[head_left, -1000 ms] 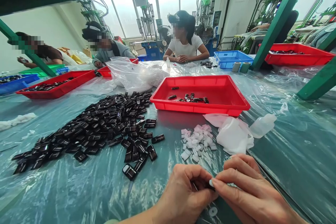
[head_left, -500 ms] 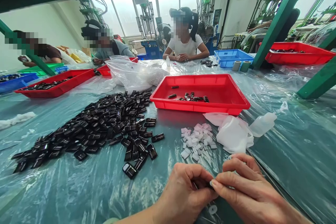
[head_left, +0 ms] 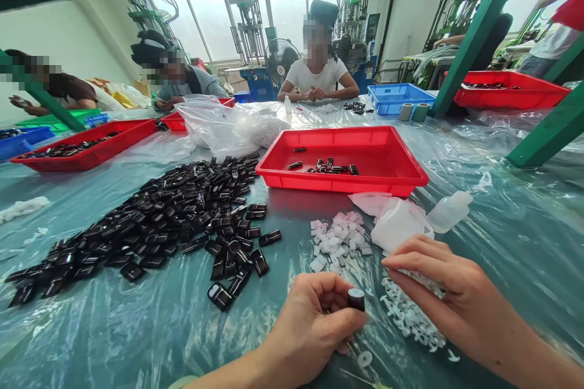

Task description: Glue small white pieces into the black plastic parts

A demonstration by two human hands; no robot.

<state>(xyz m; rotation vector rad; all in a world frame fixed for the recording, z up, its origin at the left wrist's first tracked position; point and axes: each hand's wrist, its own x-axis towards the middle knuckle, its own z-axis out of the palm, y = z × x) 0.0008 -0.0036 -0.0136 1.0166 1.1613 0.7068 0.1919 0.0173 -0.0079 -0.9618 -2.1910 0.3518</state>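
Observation:
My left hand (head_left: 314, 322) pinches a small black plastic piece (head_left: 356, 300) between thumb and forefinger, its pale grey end turned up. To the right, my right hand (head_left: 449, 298) hovers with fingers stretched out and nothing visible in it, partly covering a heap of tiny white plastic parts (head_left: 407, 315). A second heap, of small white and pinkish pieces (head_left: 340, 240), lies just beyond my left hand. Many glossy black plastic pieces (head_left: 168, 213) form a large pile on the left. Below my left hand lies a small white disc (head_left: 364, 358).
A red tray (head_left: 342, 183) with several black pieces stands ahead. Crumpled white material (head_left: 396, 225) and a translucent bottle (head_left: 449, 211) lie right of it. A green post (head_left: 483, 30) rises at the right. Co-workers sit across the plastic-covered table (head_left: 150, 328).
My right hand has moved away from my left hand, off to the right, with its fingers opened. The black piece and the heap of tiny white parts now show. The view has shifted slightly.

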